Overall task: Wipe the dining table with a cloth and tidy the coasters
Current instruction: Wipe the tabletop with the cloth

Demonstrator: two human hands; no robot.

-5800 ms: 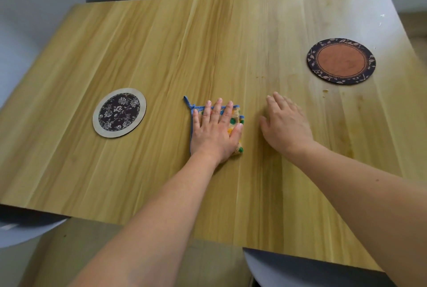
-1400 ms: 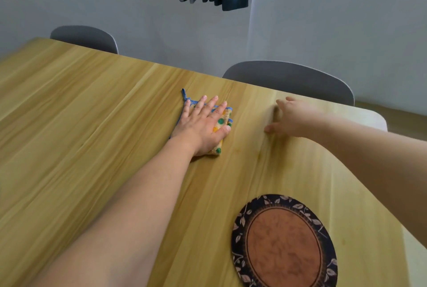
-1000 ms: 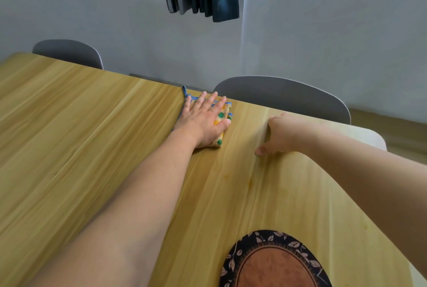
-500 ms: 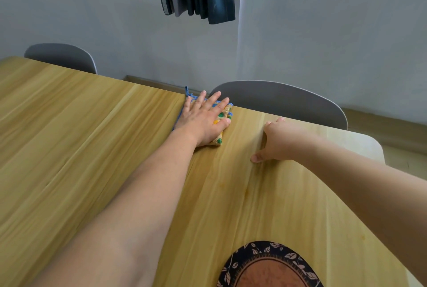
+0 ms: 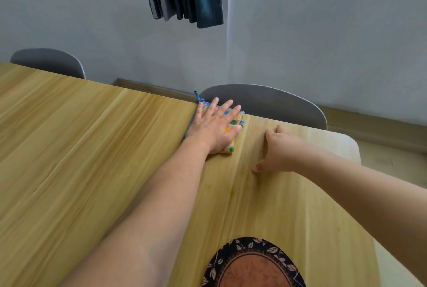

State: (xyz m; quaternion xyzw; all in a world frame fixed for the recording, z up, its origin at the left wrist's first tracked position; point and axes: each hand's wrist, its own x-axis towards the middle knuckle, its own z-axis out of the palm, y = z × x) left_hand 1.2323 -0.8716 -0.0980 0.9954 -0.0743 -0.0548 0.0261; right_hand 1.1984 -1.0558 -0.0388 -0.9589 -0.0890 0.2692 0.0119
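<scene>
Coaster (image 5: 254,266), leaf-bordered, lies nearest you at the bottom edge, partly cut off by the frame. Beyond it, your right hand (image 5: 278,150) rests on the dining table (image 5: 92,159), fingers curled under and holding nothing. Farther on, your left hand (image 5: 213,126) presses the folded cloth (image 5: 234,120) flat, fingers straight and spread, at the table's far edge. Keep the palm's weight even and stop the stroke here; the cloth's blue loop already overhangs. A grey chair (image 5: 272,104) stands just behind. Open wood for your return pass lies to the left.
</scene>
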